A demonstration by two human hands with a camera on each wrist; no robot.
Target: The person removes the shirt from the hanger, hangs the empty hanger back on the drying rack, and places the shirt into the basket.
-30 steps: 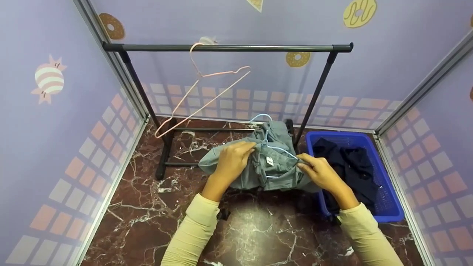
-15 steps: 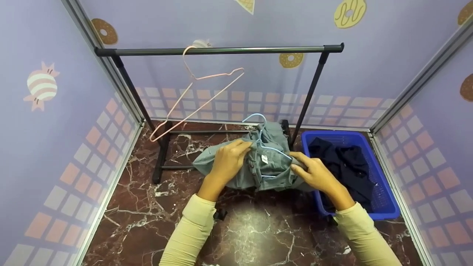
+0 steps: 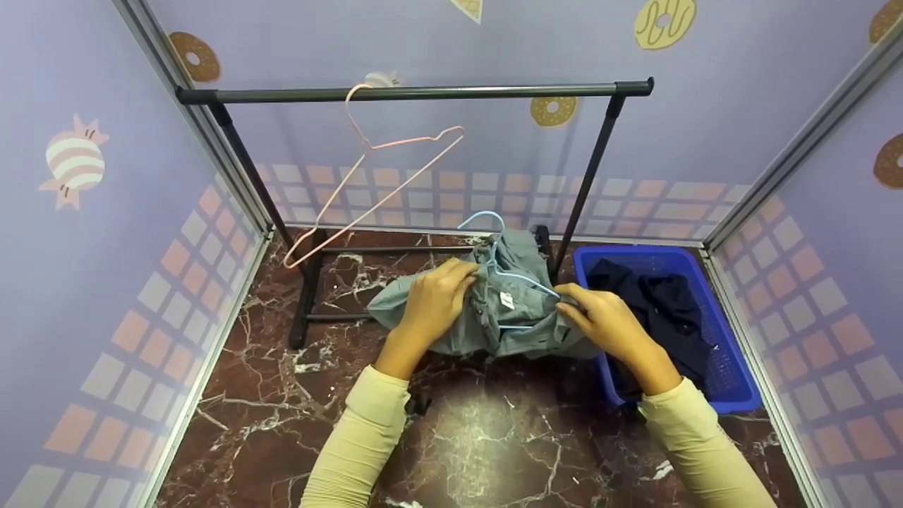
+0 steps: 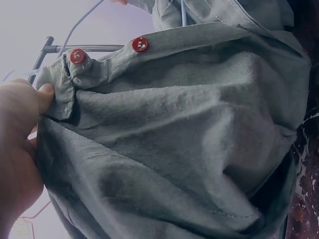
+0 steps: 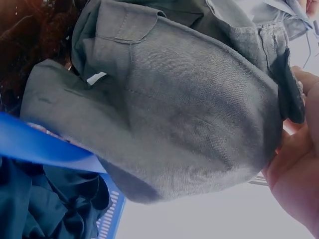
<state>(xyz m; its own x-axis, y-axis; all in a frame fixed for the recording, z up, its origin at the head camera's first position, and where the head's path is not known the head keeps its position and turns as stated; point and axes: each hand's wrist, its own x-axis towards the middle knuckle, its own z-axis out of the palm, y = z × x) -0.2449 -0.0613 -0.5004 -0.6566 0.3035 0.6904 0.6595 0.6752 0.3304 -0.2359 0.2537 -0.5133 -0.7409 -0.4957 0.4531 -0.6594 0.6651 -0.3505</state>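
Both hands' grips clamp the grey shirt (image 3: 511, 317); only the left wrist view shows its red buttons (image 4: 140, 44)

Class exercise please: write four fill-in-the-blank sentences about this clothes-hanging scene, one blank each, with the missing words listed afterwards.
1. Both hands, left hand and right hand, grip a grey-green ____.
2. The light blue hanger sits inside the shirt, while the ____ hanger hangs on the rail.
3. Dark clothes lie in a ____ basket.
4. The shirt's buttons are ____.

Missing words: shirt; pink; blue; red
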